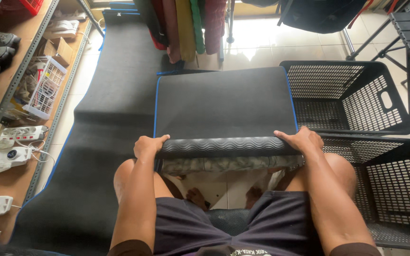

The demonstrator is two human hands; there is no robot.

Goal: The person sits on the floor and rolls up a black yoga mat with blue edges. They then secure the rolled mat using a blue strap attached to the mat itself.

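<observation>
A dark grey mat [224, 102] with a blue edge lies flat in front of me, and its near end is turned up into a roll [226, 147] showing a wavy ribbed underside. My left hand [149, 144] grips the left end of the roll. My right hand [300, 140] presses on the right end. Below the roll a strip of mottled grey-green material [224, 164] shows. I sit with my knees apart beneath it.
Two black perforated plastic baskets [347, 97] [395, 189] stand at the right. A long dark mat [115, 95] runs along the floor at left, beside metal shelving [15, 80] with shoes, a white basket and power strips. Hanging clothes [186, 26] are beyond.
</observation>
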